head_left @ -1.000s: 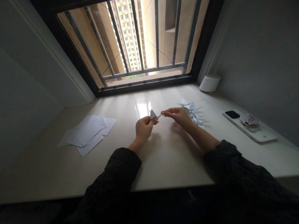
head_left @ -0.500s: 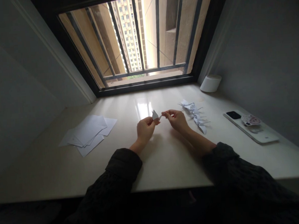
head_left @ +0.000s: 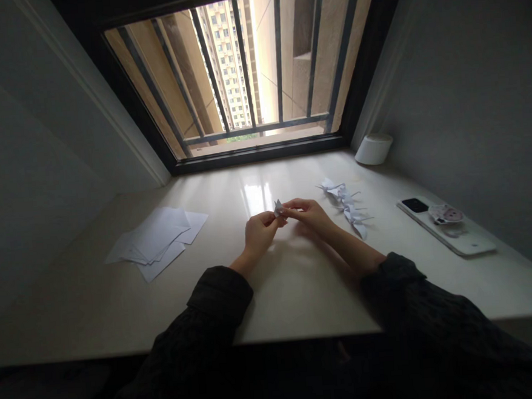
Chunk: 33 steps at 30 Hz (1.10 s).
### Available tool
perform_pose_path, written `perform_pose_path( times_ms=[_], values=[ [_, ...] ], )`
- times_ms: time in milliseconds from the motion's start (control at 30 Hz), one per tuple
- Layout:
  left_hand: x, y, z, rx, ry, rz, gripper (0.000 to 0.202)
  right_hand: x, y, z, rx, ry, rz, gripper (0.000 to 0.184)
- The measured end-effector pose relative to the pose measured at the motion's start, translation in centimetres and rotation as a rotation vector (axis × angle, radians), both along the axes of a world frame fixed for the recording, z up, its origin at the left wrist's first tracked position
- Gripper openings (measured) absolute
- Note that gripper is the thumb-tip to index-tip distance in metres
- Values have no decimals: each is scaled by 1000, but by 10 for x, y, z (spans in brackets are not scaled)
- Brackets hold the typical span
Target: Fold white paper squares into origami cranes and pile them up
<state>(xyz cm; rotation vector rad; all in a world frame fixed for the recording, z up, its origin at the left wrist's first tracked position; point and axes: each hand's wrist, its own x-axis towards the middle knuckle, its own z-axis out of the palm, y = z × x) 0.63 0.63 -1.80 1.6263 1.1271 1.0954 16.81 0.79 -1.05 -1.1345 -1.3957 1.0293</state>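
A small folded white paper crane is held between my two hands above the middle of the white counter. My left hand pinches it from the left, thumb and fingers together. My right hand has its thumb and fingers closed on the crane's right side. Much of the crane is hidden behind my fingertips; a pointed tip shows above them. Just right of my right hand lie several finished paper cranes in a row.
A loose stack of white paper sheets lies at the left. On the right a phone rests face down with a round grip on its back. A white cylindrical object stands in the far right corner, beside the barred window.
My right hand has moved left, from pulling at a thin point of the crane to gripping its body against my left hand. Less of the crane shows now.
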Motion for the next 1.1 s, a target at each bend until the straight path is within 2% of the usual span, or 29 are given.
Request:
perform_pose_path(
  times_ms=[133,200,400,600,733,933,1100],
  values=[
    [-2,-1,1,23,56,29,25,0,0,-1,58,-55,-40,33],
    [-3,1,1,47,24,51,27,2,2,-2,93,-102,-55,33],
    [-5,7,1,101,-125,91,29,2,2,-7,70,-165,39,32],
    [-2,6,5,44,-171,131,29,-3,-1,-10,18,-134,82,32],
    [-1,5,5,73,-211,135,27,-4,-3,-10,-48,-91,114,33],
    [-1,5,3,86,-223,212,24,-1,-2,-5,-38,-6,106,32],
    [-2,7,3,58,-222,208,25,-1,-2,-4,-35,14,95,30]
  ],
)
